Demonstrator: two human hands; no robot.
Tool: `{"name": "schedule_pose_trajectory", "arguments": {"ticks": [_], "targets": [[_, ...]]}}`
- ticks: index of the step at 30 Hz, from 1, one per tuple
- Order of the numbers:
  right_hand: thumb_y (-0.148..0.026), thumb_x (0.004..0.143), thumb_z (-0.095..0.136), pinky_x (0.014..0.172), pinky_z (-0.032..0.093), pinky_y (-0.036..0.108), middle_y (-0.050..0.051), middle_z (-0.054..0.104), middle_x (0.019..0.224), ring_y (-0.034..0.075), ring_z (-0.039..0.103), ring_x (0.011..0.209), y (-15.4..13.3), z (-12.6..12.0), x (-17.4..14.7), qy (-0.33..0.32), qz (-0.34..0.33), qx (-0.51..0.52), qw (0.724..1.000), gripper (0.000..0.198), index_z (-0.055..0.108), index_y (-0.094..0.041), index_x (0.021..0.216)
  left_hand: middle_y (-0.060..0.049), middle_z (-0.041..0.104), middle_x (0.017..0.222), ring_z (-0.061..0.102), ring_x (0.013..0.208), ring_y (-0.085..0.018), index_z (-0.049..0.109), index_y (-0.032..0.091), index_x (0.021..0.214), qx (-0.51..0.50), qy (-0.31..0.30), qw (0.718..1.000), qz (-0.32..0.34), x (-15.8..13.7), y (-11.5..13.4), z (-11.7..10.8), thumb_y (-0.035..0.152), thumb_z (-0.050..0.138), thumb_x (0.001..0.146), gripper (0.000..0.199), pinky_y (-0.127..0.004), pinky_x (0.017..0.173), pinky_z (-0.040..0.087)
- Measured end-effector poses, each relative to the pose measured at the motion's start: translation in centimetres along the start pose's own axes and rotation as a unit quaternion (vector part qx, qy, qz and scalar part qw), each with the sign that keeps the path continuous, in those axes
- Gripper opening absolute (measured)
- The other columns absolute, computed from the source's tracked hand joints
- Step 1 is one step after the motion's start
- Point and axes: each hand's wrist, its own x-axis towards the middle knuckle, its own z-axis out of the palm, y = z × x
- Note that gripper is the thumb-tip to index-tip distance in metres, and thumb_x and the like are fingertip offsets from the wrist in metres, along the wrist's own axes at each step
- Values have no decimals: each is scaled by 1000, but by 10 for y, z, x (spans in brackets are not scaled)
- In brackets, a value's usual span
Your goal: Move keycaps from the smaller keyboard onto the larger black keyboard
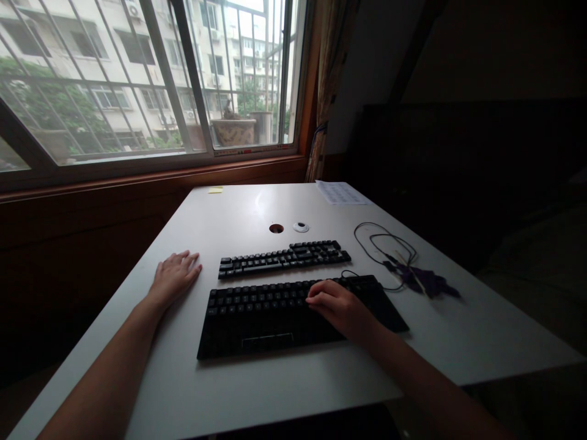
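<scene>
A black keyboard (229, 335) lies flat near the front of the white table. Over its right half is my right hand (342, 305), thumb and fingers pinched together just above the keys. Whatever sits between those fingertips, if anything, is too small to make out. Behind the keyboard, loose black keycaps (266, 264) are laid out in rows like a keyboard layout, with some gaps at the right. My left hand (175, 275) rests flat on the table, left of the keycaps, fingers spread and holding nothing. My right hand hides part of the keyboard's right side.
To the right, a black cable (367, 227) loops beside a dark purple cloth (428, 281) with a thin stick across it. A round hole (276, 228) and its white cover (301, 227) are farther back. Printed paper (343, 193) and a yellow note (215, 190) lie at the far edge.
</scene>
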Motion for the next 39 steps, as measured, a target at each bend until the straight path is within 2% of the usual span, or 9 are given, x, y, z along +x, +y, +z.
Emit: {"name": "schedule_pose_trajectory", "arguments": {"ticks": [9, 15, 22, 31, 39], "targets": [[-13, 98, 61, 79, 60, 31, 7, 73, 100, 19, 71, 89, -3, 0, 0, -6, -7, -33, 999, 15, 72, -23, 99, -13, 47, 159, 40, 146, -34, 52, 24, 151, 0, -4, 1000, 1, 0, 2, -4, 55, 29, 102, 63, -52, 117, 30], [-14, 99, 60, 74, 59, 28, 6, 72, 98, 17, 70, 84, -2, 0, 1, -11, 11, -5, 1000, 12, 69, -22, 95, -11, 48, 159, 40, 146, -34, 53, 26, 151, -5, 3, 1000, -3, -2, 4, -5, 56, 30, 101, 62, -52, 117, 31], [-14, 97, 64, 81, 62, 32, 5, 72, 99, 18, 72, 89, 1, 0, -1, 2, 22, 25, 999, 12, 69, -23, 102, -12, 48, 158, 40, 146, -34, 53, 24, 150, -6, 2, 1000, 0, -2, 3, -6, 55, 31, 101, 62, -52, 117, 31], [-14, 97, 65, 79, 62, 32, 5, 74, 98, 19, 73, 87, 2, 1, -3, 8, -4, -5, 1000, 13, 70, -23, 104, -12, 48, 159, 40, 146, -34, 52, 25, 151, -2, 2, 1000, -4, -2, 5, -7, 55, 31, 101, 62, -51, 117, 31], [-14, 96, 67, 83, 61, 32, 4, 74, 99, 19, 73, 89, 4, -1, -3, 9, 41, 30, 999, 11, 71, -23, 101, -13, 48, 159, 41, 146, -34, 52, 23, 151, -2, 1, 1000, 2, -2, 5, -7, 54, 30, 102, 63, -52, 117, 32]]}}
